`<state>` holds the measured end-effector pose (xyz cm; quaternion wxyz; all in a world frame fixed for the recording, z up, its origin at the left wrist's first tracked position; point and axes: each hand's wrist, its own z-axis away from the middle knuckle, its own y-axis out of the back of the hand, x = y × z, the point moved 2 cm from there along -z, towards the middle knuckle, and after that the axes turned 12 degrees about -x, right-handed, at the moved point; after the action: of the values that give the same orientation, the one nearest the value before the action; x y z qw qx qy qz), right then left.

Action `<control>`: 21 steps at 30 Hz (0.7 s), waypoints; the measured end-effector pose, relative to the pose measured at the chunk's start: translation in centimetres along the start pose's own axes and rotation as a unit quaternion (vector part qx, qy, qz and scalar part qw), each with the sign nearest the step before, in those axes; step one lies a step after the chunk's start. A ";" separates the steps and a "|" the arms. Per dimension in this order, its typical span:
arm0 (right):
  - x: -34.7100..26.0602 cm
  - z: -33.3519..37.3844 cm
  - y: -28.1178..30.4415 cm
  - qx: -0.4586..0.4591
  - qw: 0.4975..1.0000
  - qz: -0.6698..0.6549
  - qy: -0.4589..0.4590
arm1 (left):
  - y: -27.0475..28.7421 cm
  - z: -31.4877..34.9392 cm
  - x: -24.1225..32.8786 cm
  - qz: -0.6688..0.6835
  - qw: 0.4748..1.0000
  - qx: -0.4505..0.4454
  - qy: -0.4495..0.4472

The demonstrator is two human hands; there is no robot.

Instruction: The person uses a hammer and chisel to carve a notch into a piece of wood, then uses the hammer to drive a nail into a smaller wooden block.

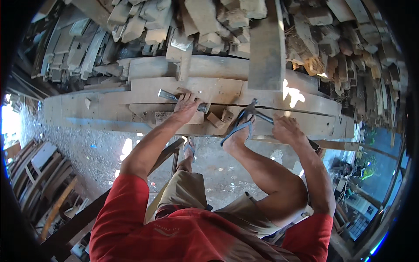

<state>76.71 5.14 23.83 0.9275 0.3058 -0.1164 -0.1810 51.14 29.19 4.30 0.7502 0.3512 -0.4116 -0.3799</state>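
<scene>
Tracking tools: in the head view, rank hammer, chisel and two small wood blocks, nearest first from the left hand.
1. Chisel, in the left hand.
2. Two small wood blocks, right of it.
3. Hammer, farther right, in the right hand.

Left hand [187,105] curled, right hand [286,129] clenched

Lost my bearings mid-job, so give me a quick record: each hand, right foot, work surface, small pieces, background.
Left hand: gripping a flat-bladed metal tool, probably a chisel
Right hand: gripping a dark-handled metal hammer
Right foot: in a blue strapped flip-flop, near the hammer's head
Work surface: long, pale-brown wooden bench
Small pieces: two brown wooden blocks, between left hand and right foot
Background: stacked rough timber pieces
</scene>
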 end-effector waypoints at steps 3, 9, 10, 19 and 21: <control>-3.3 3.8 1.9 0.014 0.998 0.016 0.052 | 0.3 -0.1 -0.8 -0.025 0.998 -0.056 -0.003; -7.2 12.6 6.9 0.081 0.981 -0.131 0.116 | 9.7 2.4 1.0 0.131 0.987 0.089 0.025; -7.4 13.8 7.5 0.108 0.974 -0.167 0.108 | 12.1 2.9 1.4 0.209 0.965 0.150 0.047; -9.7 18.8 8.6 0.203 0.893 -0.402 -0.004 | 23.9 5.0 7.4 0.176 0.902 0.297 -0.258; -10.3 18.1 7.6 0.240 0.876 -0.418 -0.003 | 23.4 3.9 7.7 0.157 0.909 0.266 -0.281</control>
<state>63.43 5.52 41.64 0.6630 0.5390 -0.0200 -0.5192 57.12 32.63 28.26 0.5326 0.3474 -0.7408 -0.2165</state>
